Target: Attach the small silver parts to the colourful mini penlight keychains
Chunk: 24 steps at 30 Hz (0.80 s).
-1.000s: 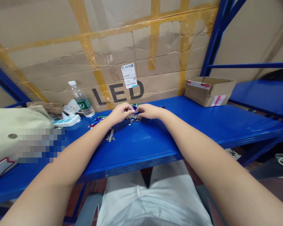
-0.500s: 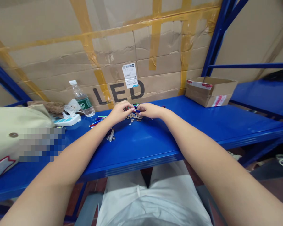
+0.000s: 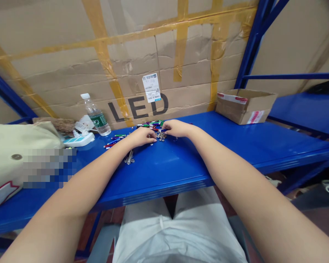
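My left hand (image 3: 144, 137) rests low over the table, its thumb and fingers curled together at the left edge of a pile of small silver discs (image 3: 161, 136) that look like button cells. Whatever is between those fingertips is too small to make out. Across the pile, my right hand (image 3: 177, 128) is closed on a slim blue tube (image 3: 163, 130), which pokes out toward the left. Behind both hands lies a heap of coloured metal tubes (image 3: 153, 124) in green, red and blue.
More coloured tubes (image 3: 113, 140) and silver tubes (image 3: 129, 157) lie left of my hands. A water bottle (image 3: 97, 116), a power strip (image 3: 79, 140) and a pale bag (image 3: 22, 142) stand farther left. An open cardboard box (image 3: 244, 106) sits at right on the blue table (image 3: 170, 164).
My left hand has moved away from the right hand, down and toward me, onto the discs. My right hand stays in nearly the same place with the blue tube.
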### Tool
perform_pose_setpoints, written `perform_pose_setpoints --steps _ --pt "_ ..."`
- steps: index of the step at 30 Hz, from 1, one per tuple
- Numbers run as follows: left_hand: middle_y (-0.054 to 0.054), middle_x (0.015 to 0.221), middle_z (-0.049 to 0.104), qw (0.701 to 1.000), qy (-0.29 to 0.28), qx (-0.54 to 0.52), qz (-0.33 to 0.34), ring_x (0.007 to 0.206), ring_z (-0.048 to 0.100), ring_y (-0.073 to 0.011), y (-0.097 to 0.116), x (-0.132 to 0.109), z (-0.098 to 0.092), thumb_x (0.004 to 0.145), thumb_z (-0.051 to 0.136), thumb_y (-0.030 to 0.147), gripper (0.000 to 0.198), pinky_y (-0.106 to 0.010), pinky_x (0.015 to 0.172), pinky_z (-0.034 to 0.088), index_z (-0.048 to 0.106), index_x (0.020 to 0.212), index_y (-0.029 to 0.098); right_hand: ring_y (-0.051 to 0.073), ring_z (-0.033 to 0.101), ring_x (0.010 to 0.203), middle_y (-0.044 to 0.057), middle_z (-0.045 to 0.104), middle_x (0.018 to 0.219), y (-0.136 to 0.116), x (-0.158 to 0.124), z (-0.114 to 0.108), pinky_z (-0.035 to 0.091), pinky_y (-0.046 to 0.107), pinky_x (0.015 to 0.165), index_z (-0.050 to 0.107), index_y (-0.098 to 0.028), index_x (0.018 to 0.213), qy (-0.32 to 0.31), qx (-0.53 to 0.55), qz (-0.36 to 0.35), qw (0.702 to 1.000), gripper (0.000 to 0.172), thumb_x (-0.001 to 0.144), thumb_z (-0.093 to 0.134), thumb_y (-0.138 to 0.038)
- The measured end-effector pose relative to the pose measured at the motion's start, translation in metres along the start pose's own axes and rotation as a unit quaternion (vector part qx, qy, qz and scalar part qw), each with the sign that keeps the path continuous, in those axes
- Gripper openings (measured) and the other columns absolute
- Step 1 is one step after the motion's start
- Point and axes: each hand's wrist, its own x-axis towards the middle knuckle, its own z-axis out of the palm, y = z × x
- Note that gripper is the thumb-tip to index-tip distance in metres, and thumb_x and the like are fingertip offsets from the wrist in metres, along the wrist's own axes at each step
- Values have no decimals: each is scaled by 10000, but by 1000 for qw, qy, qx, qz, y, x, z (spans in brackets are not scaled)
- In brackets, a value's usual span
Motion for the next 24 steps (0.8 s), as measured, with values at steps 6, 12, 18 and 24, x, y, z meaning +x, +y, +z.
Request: perform_pose_setpoints --steps 6,12,18,24 --pt "-17 832 714 994 63 -89 -29 760 640 -173 -7 1 5 737 649 300 185 -281 721 484 692 877 187 177 612 825 70 694 949 2 1 1 423 242 683 647 -164 987 -2 1 -4 1000 214 786 575 -147" --pt "-51 889 705 960 203 -191 4 824 662 -155 -2 1 4 743 643 214 274 -293 776 530 619 1009 153 179 610 848 81 689 979 0 -1 -1 426 243 706 645 -160 1008 -6 2 3 1000 230 797 556 -138" --pt "-54 888 702 962 219 -157 31 832 665 -150 5 -1 0 744 643 173 274 -278 759 537 609 1015 153 178 604 840 83 685 975 -3 -2 -2 425 246 700 635 -155 1003 -10 10 4 1000 217 805 548 -135" --pt "-48 835 716 962 207 -177 10 799 672 -165 9 -1 -1 727 697 271 248 -303 757 536 645 939 153 169 604 837 72 683 970 -3 -1 -1 427 239 703 623 -160 988 -14 27 5 1000 193 812 548 -145"
